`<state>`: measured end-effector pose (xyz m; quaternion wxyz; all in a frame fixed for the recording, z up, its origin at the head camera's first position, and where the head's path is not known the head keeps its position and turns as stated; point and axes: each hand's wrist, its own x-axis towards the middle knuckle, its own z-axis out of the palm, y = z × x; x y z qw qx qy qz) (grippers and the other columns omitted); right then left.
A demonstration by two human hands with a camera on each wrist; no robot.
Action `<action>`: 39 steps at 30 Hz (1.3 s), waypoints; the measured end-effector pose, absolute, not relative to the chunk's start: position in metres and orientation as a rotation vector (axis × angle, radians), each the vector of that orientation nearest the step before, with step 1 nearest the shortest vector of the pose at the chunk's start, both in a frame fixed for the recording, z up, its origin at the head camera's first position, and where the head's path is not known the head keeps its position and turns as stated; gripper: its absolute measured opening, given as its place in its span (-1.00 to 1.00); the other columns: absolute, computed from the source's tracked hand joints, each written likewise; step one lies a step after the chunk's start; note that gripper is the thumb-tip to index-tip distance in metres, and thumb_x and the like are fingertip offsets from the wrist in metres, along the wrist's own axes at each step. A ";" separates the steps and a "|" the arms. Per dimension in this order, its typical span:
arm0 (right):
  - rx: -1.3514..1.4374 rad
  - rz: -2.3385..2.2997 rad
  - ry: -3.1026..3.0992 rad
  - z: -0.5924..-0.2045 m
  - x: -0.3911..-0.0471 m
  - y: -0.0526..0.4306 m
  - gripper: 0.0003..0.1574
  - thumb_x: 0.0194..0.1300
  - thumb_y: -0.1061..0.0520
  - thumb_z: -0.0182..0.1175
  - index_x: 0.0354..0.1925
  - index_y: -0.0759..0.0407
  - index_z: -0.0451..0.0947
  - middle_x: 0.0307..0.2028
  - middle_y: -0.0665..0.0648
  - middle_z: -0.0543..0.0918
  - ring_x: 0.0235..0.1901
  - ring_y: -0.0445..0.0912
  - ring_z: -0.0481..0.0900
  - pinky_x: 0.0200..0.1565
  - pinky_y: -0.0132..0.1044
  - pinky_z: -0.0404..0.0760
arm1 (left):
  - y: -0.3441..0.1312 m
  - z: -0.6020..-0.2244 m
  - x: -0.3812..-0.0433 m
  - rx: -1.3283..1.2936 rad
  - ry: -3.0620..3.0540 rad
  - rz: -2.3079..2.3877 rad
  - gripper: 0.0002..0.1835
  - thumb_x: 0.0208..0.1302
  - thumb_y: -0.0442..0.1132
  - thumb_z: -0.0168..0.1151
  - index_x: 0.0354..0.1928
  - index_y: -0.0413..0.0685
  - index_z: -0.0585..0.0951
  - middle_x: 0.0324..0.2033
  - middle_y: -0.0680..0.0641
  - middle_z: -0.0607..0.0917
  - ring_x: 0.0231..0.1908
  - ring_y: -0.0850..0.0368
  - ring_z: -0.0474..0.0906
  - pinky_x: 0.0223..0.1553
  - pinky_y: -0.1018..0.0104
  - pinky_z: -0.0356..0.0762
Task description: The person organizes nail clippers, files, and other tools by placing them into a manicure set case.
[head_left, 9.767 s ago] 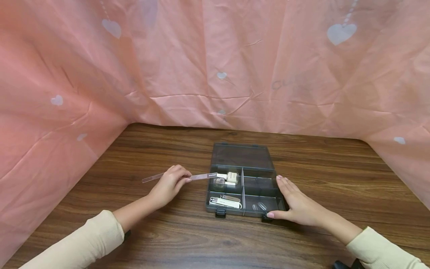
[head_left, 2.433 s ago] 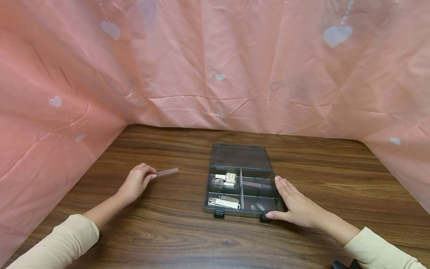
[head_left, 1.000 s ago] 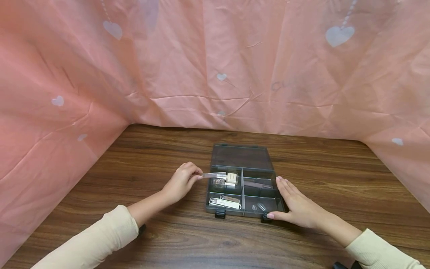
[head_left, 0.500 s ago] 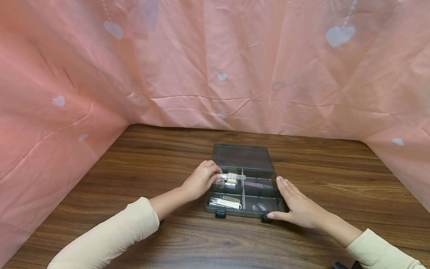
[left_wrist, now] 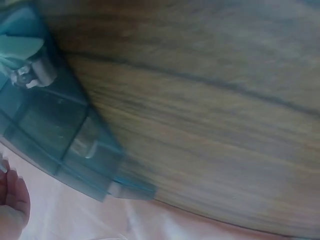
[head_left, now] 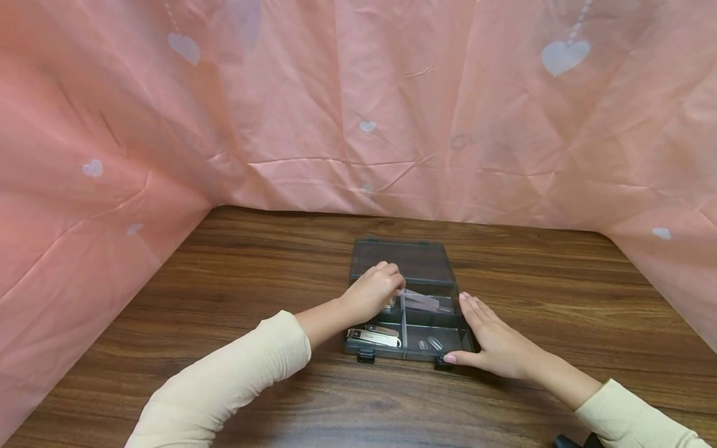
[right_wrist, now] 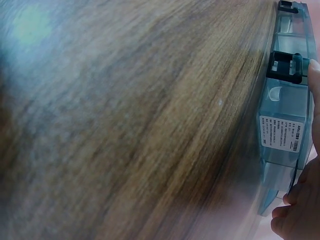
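Observation:
A dark translucent divided box (head_left: 403, 354) lies open, its lid (head_left: 400, 258) folded back. My left hand (head_left: 372, 292) reaches over the back left compartment and pinches one end of a flat, pale pinkish strip (head_left: 422, 300). The strip's other end slants into the back right compartment, over a darker flat strip (head_left: 445, 309). My right hand (head_left: 495, 345) rests against the box's right side with fingers straight, thumb at the front latch (head_left: 442, 363). Nail clippers (head_left: 372, 337) lie front left; small clear curved pieces (head_left: 434, 343) lie front right. My left hand mostly hides the small bottles.
The box stands on a brown wood-grain table (head_left: 269, 249). Pink cloth (head_left: 392, 174) with pale hearts hangs behind and along both sides. A second latch (head_left: 366, 355) juts from the box's front. In the right wrist view a white label (right_wrist: 281, 133) shows on its wall.
The darker strip came into the back right compartment earlier. My left hand then brought the pale strip from the table's left, rightward across the box. My right hand has stayed put.

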<state>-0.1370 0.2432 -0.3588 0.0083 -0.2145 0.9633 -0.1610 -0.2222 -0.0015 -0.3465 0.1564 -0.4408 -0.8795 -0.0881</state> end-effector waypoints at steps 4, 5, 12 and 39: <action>-0.681 -0.507 3.014 -0.360 -0.137 0.243 0.33 0.03 -0.43 0.20 0.34 0.51 -0.01 0.35 0.48 0.06 0.34 0.35 0.02 0.24 0.23 0.15 | 0.013 -0.345 -0.223 -1.288 -2.551 -0.095 -0.89 0.28 -0.23 0.15 -0.27 -0.01 0.65 -0.31 0.06 0.61 -0.28 0.19 0.48 -0.27 0.44 0.47; -0.682 -0.509 3.014 -0.360 -0.137 0.242 0.33 0.03 -0.43 0.20 0.33 0.51 -0.01 0.35 0.49 0.06 0.34 0.35 0.02 0.24 0.23 0.15 | 0.016 -0.345 -0.223 -1.292 -2.563 -0.063 -0.90 0.27 -0.22 0.16 -0.27 0.00 0.65 -0.31 0.07 0.61 -0.28 0.20 0.48 -0.28 0.45 0.46; -0.683 -0.529 3.010 -0.361 -0.137 0.240 0.33 0.03 -0.42 0.21 0.34 0.51 -0.01 0.35 0.49 0.06 0.34 0.35 0.02 0.23 0.23 0.15 | 0.036 -0.345 -0.221 -1.326 -2.668 0.095 -0.89 0.26 -0.16 0.14 -0.29 0.07 0.65 -0.31 0.12 0.60 -0.30 0.25 0.45 -0.33 0.49 0.39; -0.684 -0.538 3.021 -0.362 -0.136 0.242 0.32 0.02 -0.41 0.22 0.33 0.51 0.00 0.35 0.49 0.07 0.33 0.36 0.04 0.23 0.23 0.16 | 0.042 -0.336 -0.221 -1.338 -2.739 -0.033 -0.85 0.25 -0.12 0.19 -0.21 0.09 0.68 -0.26 0.13 0.64 -0.21 0.25 0.53 -0.22 0.46 0.47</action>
